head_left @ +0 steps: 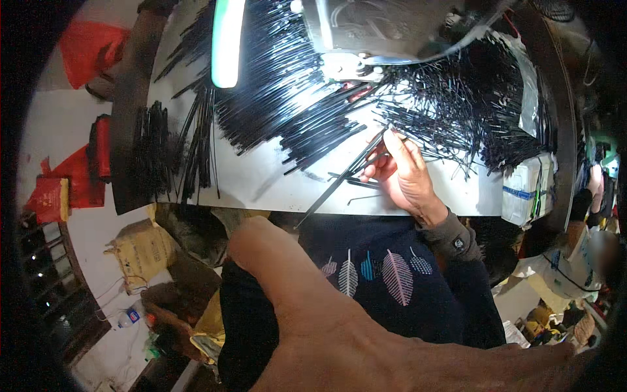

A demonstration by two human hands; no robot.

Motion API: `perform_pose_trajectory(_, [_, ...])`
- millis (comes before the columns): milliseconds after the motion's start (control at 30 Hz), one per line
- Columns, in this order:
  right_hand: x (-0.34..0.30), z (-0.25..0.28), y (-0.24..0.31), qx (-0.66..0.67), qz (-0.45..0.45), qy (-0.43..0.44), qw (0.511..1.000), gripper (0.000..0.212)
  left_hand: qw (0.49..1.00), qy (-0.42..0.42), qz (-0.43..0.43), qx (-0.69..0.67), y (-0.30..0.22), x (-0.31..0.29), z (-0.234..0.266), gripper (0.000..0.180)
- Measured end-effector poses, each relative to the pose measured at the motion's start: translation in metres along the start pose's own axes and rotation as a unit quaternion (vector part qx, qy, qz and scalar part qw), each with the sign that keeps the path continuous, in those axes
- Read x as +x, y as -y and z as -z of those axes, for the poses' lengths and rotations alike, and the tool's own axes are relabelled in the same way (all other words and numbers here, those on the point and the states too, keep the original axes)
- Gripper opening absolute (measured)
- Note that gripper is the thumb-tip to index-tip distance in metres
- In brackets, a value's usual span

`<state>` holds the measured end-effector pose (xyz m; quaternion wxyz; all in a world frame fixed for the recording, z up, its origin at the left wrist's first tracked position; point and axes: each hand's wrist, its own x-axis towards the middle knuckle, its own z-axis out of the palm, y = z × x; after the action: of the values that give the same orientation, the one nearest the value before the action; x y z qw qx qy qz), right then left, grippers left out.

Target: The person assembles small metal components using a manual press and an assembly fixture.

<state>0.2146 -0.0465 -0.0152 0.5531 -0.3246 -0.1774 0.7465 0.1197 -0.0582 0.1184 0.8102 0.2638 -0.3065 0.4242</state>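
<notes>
My right hand (408,170) is over the front of the white work table (268,186), its fingers pinched on a few thin black rods (339,181). The rods slant down to the left past the table's front edge, and a small bend shows at the lower tip. A loose thin rod with a bent end (366,198) lies just below the fingers. Very close to the camera, my left hand (339,333) fills the lower part of the view, thumb up to the left and a finger stretched right. Its other fingers are out of view, and I see nothing in it.
Dense piles of black rods (261,98) cover the table's back and right. A bright lamp (227,46) and a clear panel (392,29) overhang it. At the right stands a strapped white box (528,189). Sacks (140,251) lie on the floor left; another person's hand (595,179) shows far right.
</notes>
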Motion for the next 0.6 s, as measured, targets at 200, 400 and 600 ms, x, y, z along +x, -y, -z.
perform_pose_trajectory(200, [-0.023,0.019,0.012,-0.037,0.036,-0.015,0.999,0.033,0.999,-0.036,0.022,0.006,0.043,0.003,-0.013,0.119])
perform_pose_trajectory(400, [-0.045,0.036,0.023,-0.029,0.1,-0.005,0.995,0.03,0.996,-0.068,0.019,0.046,0.087,0.011,-0.027,0.126])
perform_pose_trajectory(600, [-0.048,0.046,0.034,-0.042,0.214,-0.094,0.971,0.028,0.84,-0.209,0.41,0.287,0.027,-0.013,0.005,0.068])
